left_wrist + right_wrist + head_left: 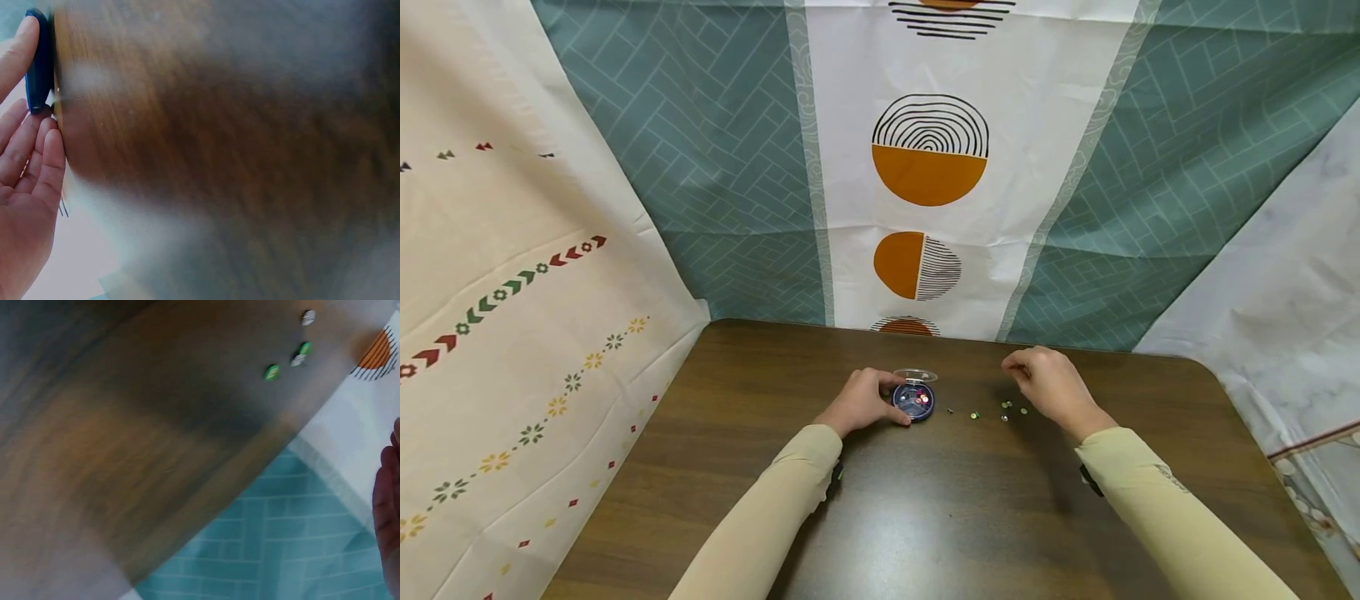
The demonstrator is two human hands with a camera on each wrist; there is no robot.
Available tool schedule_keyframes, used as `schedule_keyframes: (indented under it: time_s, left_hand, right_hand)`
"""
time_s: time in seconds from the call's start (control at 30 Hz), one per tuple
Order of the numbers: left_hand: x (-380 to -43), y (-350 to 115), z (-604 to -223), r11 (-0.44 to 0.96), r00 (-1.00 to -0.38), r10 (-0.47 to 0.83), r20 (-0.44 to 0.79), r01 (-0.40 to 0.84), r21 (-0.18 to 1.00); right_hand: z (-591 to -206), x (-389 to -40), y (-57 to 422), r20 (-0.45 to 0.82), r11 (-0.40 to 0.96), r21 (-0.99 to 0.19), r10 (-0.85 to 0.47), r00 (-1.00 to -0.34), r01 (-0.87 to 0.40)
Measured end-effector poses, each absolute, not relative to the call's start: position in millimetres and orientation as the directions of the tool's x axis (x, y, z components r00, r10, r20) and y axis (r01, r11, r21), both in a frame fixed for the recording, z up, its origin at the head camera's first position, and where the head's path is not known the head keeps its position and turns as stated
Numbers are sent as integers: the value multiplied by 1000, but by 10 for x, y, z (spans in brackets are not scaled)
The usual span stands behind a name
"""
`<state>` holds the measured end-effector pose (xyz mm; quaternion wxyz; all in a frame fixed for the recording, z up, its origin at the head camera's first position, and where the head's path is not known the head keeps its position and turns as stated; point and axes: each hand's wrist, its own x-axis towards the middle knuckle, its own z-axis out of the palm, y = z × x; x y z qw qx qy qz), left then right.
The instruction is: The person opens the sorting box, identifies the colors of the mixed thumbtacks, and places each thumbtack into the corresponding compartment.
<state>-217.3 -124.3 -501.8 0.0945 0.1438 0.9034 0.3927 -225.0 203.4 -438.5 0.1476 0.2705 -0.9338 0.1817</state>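
Note:
My left hand (860, 402) grips a small round blue case (913, 412) at its left side, thumb near the front edge and fingers at the back. Its clear lid (917, 375) stands raised at the rear. Some small red and pale pieces lie inside. In the left wrist view the case (40, 65) shows edge-on between thumb and fingers. My right hand (1051, 387) is above the table, fingers bent and tips together; whether they pinch a tiny piece I cannot tell. Near it lie several small shiny green and silvery pieces (271, 372).
The brown wooden table (880, 517) reaches back to a hanging teal and white cloth (715, 167). A cream patterned cloth (550, 275) hangs along the left side, and a pale cloth (1292, 317) on the right. One tiny piece (951, 410) lies just right of the case.

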Motion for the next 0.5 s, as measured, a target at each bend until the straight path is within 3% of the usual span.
schedule_keyframes:
  time_s: [0.2, 0.5]
  left_hand:
    - [-2167, -1242, -5051, 656, -943, 326, -64, 177, 734]
    - [-2190, -1232, -5055, 645, -943, 331, -41, 194, 739]
  right_hand:
    - [-4518, -2254, 2156, 255, 818, -267, -450, -856, -510]
    - [-4663, -2285, 2209, 139, 813, -262, -502, -854, -521]
